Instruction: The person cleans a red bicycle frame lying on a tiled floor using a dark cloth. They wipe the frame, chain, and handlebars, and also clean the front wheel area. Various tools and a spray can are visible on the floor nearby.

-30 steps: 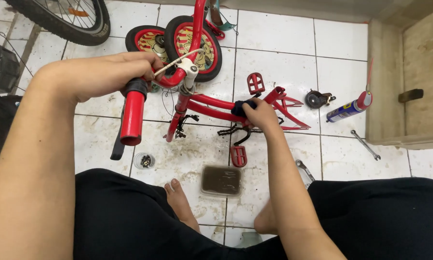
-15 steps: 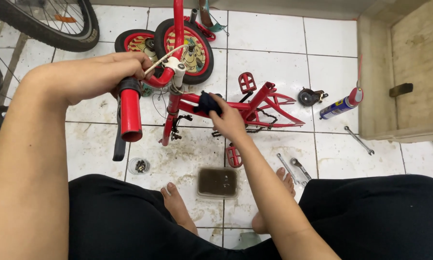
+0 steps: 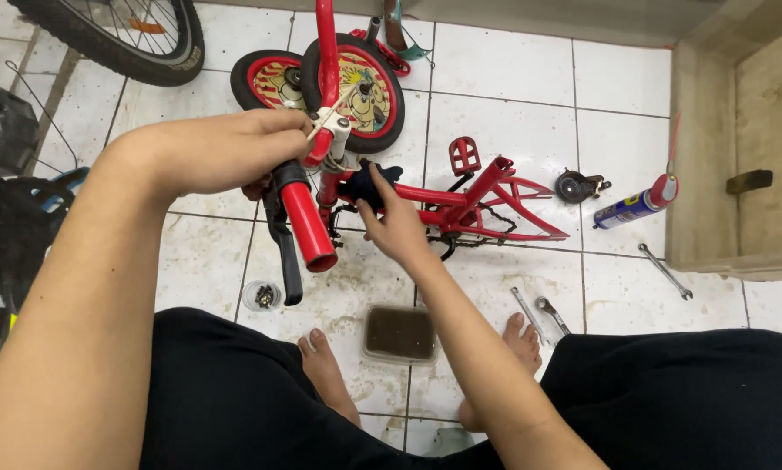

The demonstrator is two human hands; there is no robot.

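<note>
Gripping the handlebar stem [image 3: 325, 139] of the small red bicycle [image 3: 460, 204] in my left hand [image 3: 225, 152]; my right hand [image 3: 395, 222] pinches a dark rag [image 3: 369, 183] against the frame; spray can [image 3: 639, 204] at three o'clock, wrenches [image 3: 539, 313] at five.

We reach our left arm forward from the lower left, forearm bare and long across the view, wrist bent inward. Our left hand [image 3: 221, 152] is curled shut, knuckles up, fingers wrapped tight. Our right arm rises from the lower right, elbow low. Our right hand [image 3: 395, 222] points up and forward, fingers together and pinching, thumb tucked beside them.
</note>
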